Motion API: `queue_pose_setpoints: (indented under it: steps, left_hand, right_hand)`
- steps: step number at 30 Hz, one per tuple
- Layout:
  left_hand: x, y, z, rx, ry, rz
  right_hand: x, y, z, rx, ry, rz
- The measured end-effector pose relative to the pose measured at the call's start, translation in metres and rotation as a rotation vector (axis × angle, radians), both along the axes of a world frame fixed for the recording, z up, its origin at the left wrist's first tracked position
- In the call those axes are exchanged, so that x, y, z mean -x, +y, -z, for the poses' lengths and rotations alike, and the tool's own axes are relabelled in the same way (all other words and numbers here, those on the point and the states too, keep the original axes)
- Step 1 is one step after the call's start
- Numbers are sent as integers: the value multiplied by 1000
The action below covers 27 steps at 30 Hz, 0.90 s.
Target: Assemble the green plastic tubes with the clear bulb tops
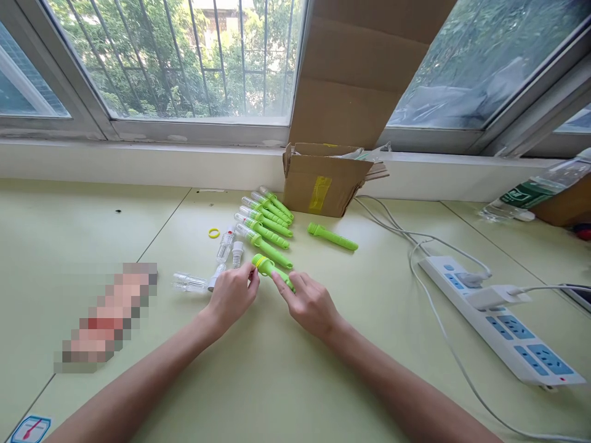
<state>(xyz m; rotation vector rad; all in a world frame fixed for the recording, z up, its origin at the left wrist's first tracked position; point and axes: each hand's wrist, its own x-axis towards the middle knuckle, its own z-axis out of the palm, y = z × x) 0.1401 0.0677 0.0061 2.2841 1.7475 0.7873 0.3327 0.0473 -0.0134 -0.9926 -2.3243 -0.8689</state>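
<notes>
Both hands hold one green plastic handle (pixel 272 271) just above the pale green table (pixel 295 369). My left hand (pixel 233 294) pinches its threaded head, where a yellow ring sits. My right hand (pixel 308 303) grips its tail end with fingers closed. Behind it lies a row of several green handles with clear caps (pixel 264 221). One bare green handle (pixel 332 237) lies apart to the right. Loose clear caps (pixel 225 246) and a clear piece (pixel 190 282) lie left of my left hand. A yellow ring (pixel 213 233) rests alone on the table.
An open cardboard box (pixel 323 181) stands at the back by the window sill. A white power strip (pixel 498 320) with plugs and cables lies on the right. A plastic bottle (pixel 530 194) lies at the far right. A pixelated patch covers something on the left.
</notes>
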Motion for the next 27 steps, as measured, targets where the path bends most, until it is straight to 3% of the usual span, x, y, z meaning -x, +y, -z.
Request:
queue_pose_setpoints:
  steps: [8, 16, 21, 27]
  left_hand:
    - [6, 9, 6, -198, -214, 139]
    - [16, 16, 10, -281, -98, 358]
    - [12, 13, 9, -137, -274, 289]
    - [4, 7, 5, 136, -746, 211]
  right_hand:
    - [1, -3, -1, 29, 40, 1]
    - [-2, -2, 3, 92, 103, 86]
    - [-2, 3, 3, 160, 201, 130]
    - [-7, 8, 3, 246, 284, -23]
